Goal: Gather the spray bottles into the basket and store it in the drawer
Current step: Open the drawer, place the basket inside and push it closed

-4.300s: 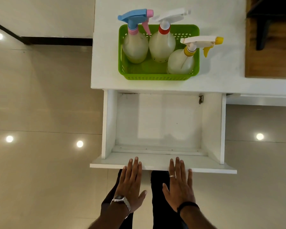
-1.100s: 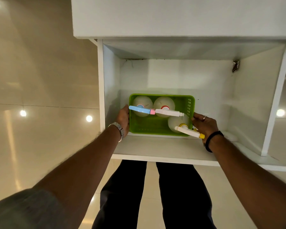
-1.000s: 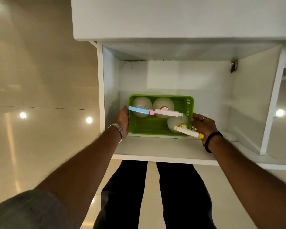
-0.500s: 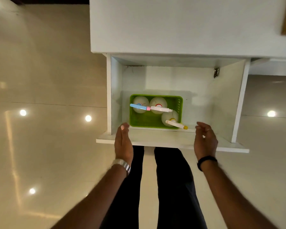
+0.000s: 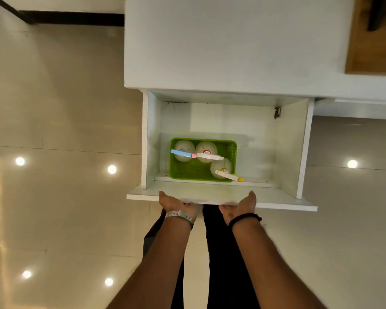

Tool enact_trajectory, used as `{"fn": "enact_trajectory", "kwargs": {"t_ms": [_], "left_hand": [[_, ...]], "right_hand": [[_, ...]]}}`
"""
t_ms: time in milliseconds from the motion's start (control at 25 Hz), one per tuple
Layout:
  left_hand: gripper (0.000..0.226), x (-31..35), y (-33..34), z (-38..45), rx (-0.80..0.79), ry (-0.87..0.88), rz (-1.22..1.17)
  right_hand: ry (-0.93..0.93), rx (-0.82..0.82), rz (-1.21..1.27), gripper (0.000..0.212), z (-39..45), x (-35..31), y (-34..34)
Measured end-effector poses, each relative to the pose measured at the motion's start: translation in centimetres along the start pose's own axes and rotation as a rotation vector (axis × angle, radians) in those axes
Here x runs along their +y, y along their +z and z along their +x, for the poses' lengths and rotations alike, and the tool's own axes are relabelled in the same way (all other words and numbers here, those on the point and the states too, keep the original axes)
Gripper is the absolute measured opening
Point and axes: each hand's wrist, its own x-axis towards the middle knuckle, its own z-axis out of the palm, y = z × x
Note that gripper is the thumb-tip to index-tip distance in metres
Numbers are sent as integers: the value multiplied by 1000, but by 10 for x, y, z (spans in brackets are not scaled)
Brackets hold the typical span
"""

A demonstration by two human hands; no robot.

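Open white wooden drawer (image 5: 290,152), green perforated plastic basket (image 5: 187,172) set inside with three translucent spray bottles (image 5: 206,148), left hand (image 5: 176,202) and right hand (image 5: 240,205) pressed flat, fingers hidden, against drawer front

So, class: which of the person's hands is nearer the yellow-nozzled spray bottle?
Right. The right hand grips the drawer front just below the yellow-nozzled spray bottle; the left hand sits farther left, under the basket's opposite end.

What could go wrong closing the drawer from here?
1. The yellow-nozzle bottle pokes its nozzle over the green basket rim toward the drawer front; a hard shove could tip it.
2. The bottles stand tall; whether they clear the countertop edge is unclear.
3. Left hand and right hand both press off-centre; uneven pushing may skew it.
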Motion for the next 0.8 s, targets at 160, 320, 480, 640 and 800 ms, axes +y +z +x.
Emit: {"fn": "enact_trajectory", "kwargs": {"t_ms": [160,320,480,640,800], "left_hand": [[64,10,17,-3,-28,-21,-30],[68,20,38,-11,-87,-23,-6],[71,29,73,-22,-148,-16,44],[86,41,107,-31,-221,-21,68],[96,62,139,-37,-295,-4,66]], "right_hand": [[14,-23,13,45,-6,-11,23],[1,-55,13,45,-12,-26,45],[-54,-134,21,57,-21,-40,76],[-79,-176,12,63,-34,-62,107],[-93,-278,31,70,-43,-87,133]]}}
